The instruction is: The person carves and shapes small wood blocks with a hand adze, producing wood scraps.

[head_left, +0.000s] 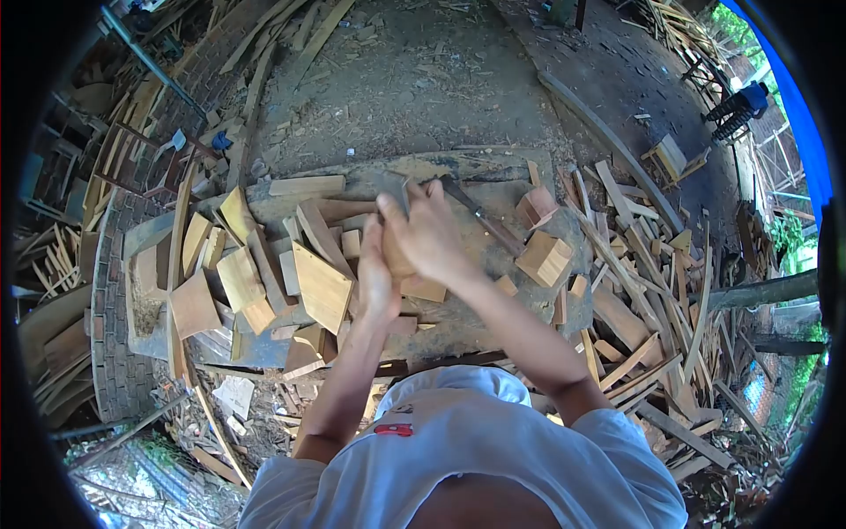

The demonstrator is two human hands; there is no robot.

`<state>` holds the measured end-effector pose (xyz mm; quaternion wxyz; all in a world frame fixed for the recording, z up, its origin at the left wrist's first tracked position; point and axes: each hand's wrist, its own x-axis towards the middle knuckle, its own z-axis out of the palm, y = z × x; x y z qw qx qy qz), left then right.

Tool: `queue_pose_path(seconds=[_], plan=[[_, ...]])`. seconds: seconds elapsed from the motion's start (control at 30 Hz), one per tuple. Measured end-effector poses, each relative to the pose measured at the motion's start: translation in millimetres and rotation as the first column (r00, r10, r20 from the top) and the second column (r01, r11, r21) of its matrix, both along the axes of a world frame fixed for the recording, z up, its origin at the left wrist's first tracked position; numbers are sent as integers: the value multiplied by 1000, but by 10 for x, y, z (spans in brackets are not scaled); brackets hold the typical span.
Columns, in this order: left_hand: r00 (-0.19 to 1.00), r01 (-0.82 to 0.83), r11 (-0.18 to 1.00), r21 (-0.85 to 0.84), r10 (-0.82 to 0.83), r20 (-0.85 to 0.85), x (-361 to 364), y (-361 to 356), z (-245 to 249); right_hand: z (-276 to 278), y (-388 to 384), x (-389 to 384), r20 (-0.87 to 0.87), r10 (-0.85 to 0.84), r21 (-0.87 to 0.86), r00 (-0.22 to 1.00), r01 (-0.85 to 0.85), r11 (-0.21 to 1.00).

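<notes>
A tan wooden block (pixel 397 254) sits between my two hands over the workbench (pixel 458 331). Along its left side my left hand (pixel 377 278) is closed, fingers pointing away from me. My right hand (pixel 425 236) covers the block's top and right side with bent fingers, hiding much of it. Just right of those fingers, a long tool with a dark handle (pixel 464 196) and a narrow straight part lies across the bench. Nearer to me, another wood block (pixel 423 288) rests below my right palm. To the left stands a light angled wood piece (pixel 322 286).
Cut wood pieces (pixel 240 278) crowd the bench's left side. On its right are a pale block (pixel 544 259) and a reddish block (pixel 537 207). Scrap wood (pixel 648 300) is heaped beyond the right edge. A long beam (pixel 617 150) crosses the ground, and a person (pixel 740 110) is far right.
</notes>
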<state>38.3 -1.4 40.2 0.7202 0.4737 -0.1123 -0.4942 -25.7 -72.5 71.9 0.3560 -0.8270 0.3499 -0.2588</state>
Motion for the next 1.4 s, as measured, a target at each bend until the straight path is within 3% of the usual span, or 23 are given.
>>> queue_pose_path(seconds=[0.03,0.07,0.1,0.13,0.17,0.23,0.3,0.33,0.4,0.43,0.5,0.53,0.63,0.7,0.77,0.87,0.93,1.0,1.03,1.07,1.27,1.33,1.4], plan=[[1000,-2,1000,-1,2,1,6,3,20,1,-106,-28,-64,-15,140,998,24,990],[997,54,997,49,-51,-58,5,8,41,-45,-136,-73,-67,-13,138,998,22,990],[988,110,989,97,-98,-123,3,25,44,-135,-155,-120,39,-118,364,992,96,926],[978,135,990,-32,-139,-158,76,-8,-67,-224,-183,-164,119,-240,573,964,131,809],[979,125,991,-38,-130,-158,107,-35,-152,-329,-201,-225,197,-296,583,935,131,802],[992,118,987,112,-111,-60,167,-85,-223,-424,-201,-341,280,-348,596,895,123,794],[991,127,981,147,-133,31,243,-171,-659,-467,-187,-482,112,-517,709,849,296,640],[939,125,970,208,-183,290,255,-212,-837,-589,-217,-546,128,-474,712,871,252,656],[654,118,937,330,-323,684,321,-322,-1308,-640,-169,-633,145,-439,680,887,232,695],[649,134,937,322,-329,687,275,-335,-1369,-664,-140,-678,162,-394,648,905,204,734],[431,50,962,268,-263,863,113,-275,-1510,-734,-88,-734,196,-435,622,879,232,748],[279,66,950,304,-311,909,156,-266,-1719,-728,-73,-771,191,-448,648,873,230,726],[124,-65,947,315,-306,944,165,-271,-1642,-855,-25,-848,168,-499,631,850,296,717],[10,-52,977,206,-206,978,283,-276,-1577,-895,-25,-949,143,-526,592,839,353,725],[57,-44,951,306,-303,951,412,-255,-1584,-829,-31,-1007,-6,-440,738,898,301,604],[51,9,952,305,-305,951,544,-244,-1525,-812,34,-962,34,-460,669,888,321,670],[8,5,962,274,-274,962,570,-235,-1186,-849,51,-953,86,-496,611,864,348,711],[44,49,998,42,-44,998,610,-291,-485,-885,34,-963,148,-440,556,886,293,778],[108,5,996,-92,91,990,583,-255,37,-885,30,-976,147,-449,561,882,299,772],[99,-58,963,-262,267,959,541,-159,634,-875,16,-995,99,-431,580,897,300,757],[119,-106,979,-173,185,975,479,-217,1050,-820,45,-953,-19,-380,615,925,310,725],[139,-98,984,-149,162,977,588,-266,881,-985,19,-928,-58,-360,627,931,314,713],[169,-93,988,-123,137,976,556,-326,901,-1204,14,-876,32,-332,534,943,265,803]])
